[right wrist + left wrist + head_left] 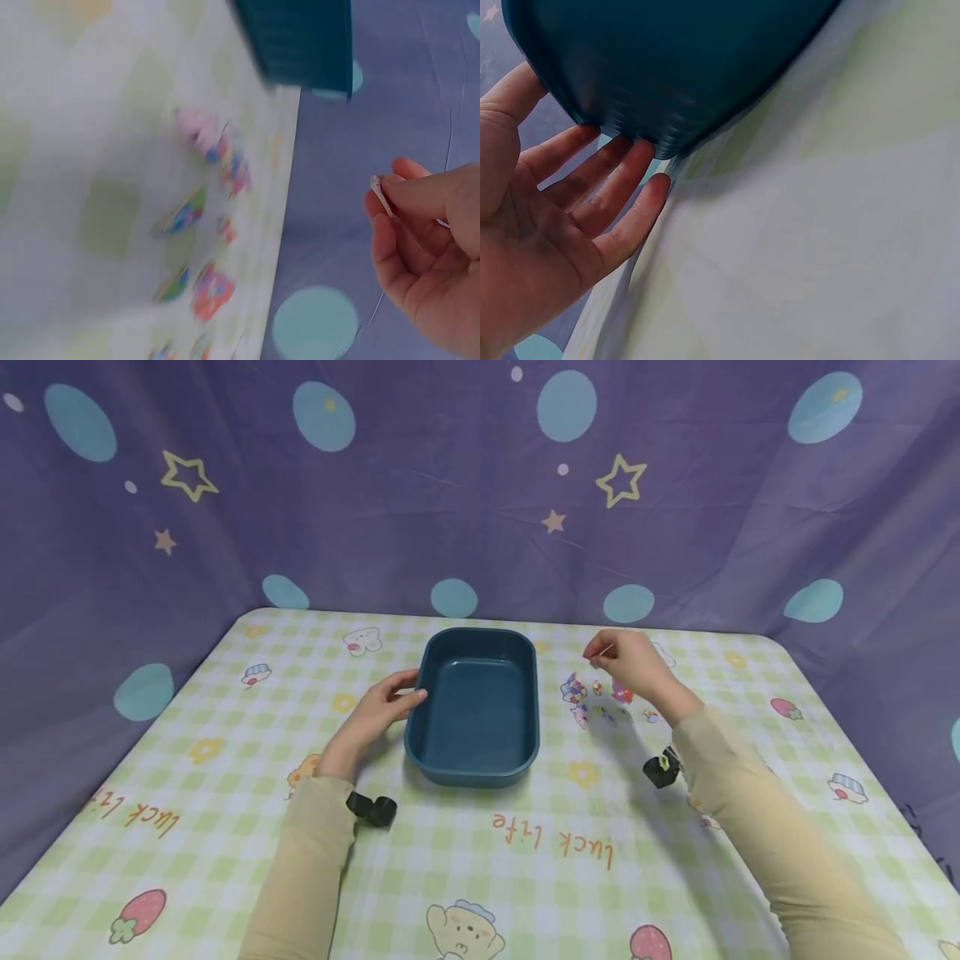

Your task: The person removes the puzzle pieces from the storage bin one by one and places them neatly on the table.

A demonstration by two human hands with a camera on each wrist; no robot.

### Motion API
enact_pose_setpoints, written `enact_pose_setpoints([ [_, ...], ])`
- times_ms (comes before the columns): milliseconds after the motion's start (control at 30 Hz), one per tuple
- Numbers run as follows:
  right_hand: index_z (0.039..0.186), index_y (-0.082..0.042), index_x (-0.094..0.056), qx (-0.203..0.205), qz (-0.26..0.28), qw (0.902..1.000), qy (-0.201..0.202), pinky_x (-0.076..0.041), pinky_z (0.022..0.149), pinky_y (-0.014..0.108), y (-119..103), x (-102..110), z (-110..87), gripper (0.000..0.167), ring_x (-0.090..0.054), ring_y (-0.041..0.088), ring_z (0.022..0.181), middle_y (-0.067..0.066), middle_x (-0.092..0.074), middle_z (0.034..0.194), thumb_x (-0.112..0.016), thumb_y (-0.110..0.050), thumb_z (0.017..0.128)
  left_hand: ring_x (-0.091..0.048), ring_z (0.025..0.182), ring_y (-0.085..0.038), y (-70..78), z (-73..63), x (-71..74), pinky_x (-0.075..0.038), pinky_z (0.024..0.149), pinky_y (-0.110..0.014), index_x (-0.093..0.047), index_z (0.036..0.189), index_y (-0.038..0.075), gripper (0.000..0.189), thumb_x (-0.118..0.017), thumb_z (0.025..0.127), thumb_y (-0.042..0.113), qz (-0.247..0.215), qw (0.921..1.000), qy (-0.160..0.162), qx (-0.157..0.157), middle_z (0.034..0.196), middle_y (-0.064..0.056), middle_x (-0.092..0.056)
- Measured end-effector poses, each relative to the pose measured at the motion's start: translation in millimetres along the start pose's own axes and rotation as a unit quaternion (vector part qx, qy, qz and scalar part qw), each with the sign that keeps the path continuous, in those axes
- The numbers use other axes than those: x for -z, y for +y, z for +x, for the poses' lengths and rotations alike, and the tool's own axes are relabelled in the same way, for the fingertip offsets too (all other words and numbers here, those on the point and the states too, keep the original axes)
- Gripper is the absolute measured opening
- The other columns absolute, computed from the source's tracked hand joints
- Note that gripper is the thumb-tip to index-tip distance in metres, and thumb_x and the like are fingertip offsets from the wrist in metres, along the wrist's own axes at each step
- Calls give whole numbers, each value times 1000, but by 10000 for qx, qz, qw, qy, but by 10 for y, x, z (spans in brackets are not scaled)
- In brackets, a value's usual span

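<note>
A deep teal-blue rectangular plastic box (474,718) stands on the table, its inside bare in the head view. At the box's left side is my left hand (378,703), thumb at the rim and fingers against the outer wall (630,90). My right hand (633,664) is raised over the table to the right of the box. Between its thumb and fingertips it pinches a small, thin, pale-edged piece (381,196); its face is mostly hidden. Below that hand lie several small, flat, brightly coloured pieces (573,687), blurred in the right wrist view.
A green-and-white checked tablecloth (435,877) with printed cartoons and lettering covers the table. Behind it hangs a purple curtain (480,493) with stars and ovals. Small black devices (372,810) are strapped at both wrists.
</note>
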State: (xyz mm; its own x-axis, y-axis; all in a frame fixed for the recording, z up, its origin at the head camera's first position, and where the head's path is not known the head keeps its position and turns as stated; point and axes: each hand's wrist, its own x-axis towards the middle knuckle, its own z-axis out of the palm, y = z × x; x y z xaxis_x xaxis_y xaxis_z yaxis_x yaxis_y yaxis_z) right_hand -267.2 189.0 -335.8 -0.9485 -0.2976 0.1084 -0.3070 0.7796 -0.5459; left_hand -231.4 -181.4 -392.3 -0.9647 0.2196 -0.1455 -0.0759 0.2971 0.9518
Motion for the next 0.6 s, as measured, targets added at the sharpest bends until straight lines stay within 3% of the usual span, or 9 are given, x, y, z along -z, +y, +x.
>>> enact_pose_setpoints([
  [133,94,-7,-67,-186,-122,9998,10,-47,79,41,198,64,-113,12,-63,28,88,14,-67,98,-58,-6,86,-43,121,-28,-83,56,21,-39,98,-45,-36,140,16,56,-56,90,32,47,9999,55,-79,140,-10,-38],
  [333,97,-2,-66,-360,-190,9992,9,-48,76,42,461,125,-261,14,-62,31,88,17,-65,100,-58,-4,86,-44,120,-27,-91,47,26,-40,97,-44,-37,139,16,55,-56,90,33,131,9998,94,-146,138,-9,-40],
  [600,98,2,-64,-615,-229,9978,-107,-44,83,46,715,141,-427,17,-61,35,90,20,-65,99,-59,-2,82,-44,120,-27,-84,37,13,-40,97,-44,-36,139,16,58,-57,89,36,128,9998,40,-149,138,-9,-40],
])
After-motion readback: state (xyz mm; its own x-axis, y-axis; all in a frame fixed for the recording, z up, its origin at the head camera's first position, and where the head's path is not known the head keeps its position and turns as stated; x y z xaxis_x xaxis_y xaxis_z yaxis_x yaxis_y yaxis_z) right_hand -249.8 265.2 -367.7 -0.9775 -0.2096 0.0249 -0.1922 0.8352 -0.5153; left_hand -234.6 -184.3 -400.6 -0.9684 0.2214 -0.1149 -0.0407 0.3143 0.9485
